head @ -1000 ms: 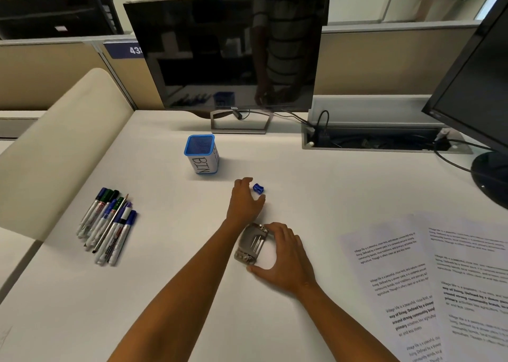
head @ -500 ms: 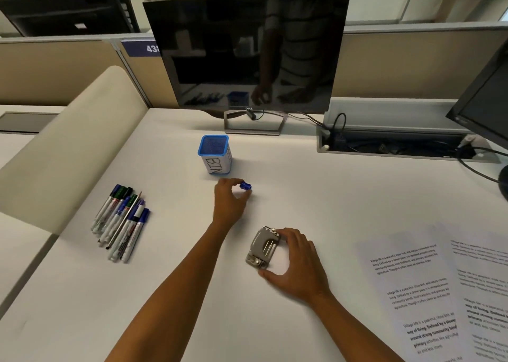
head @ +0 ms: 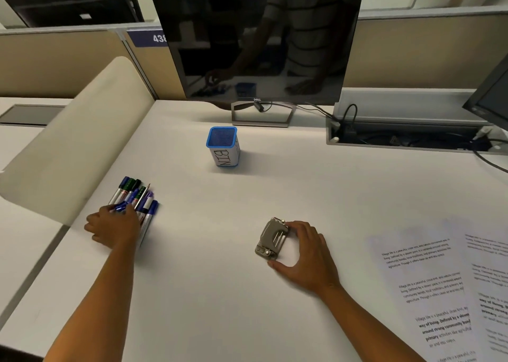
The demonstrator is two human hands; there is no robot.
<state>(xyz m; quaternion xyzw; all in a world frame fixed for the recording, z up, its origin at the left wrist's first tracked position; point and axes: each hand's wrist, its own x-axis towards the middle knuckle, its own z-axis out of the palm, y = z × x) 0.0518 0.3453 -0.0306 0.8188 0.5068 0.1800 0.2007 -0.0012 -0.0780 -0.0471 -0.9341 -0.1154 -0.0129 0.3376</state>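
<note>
My left hand (head: 112,228) is at the left of the white desk (head: 220,293), over the near ends of a bunch of markers (head: 132,191). A small blue piece (head: 120,207) is pinched at its fingertips, blurred. My right hand (head: 308,257) rests on the desk at centre right, its thumb and fingers curled round a small grey metal hole punch (head: 270,238). A blue-rimmed cup labelled BIN (head: 224,155) stands upright further back, between the two hands.
Printed paper sheets (head: 428,279) lie at the right. A dark monitor (head: 261,40) stands at the back, with an open cable tray (head: 406,139) to its right and a second monitor (head: 492,100) at the far right edge. A cream curved divider (head: 77,136) borders the left.
My left hand picked the small blue piece up from near the cup and carried it left to the markers. My right hand stayed on the punch.
</note>
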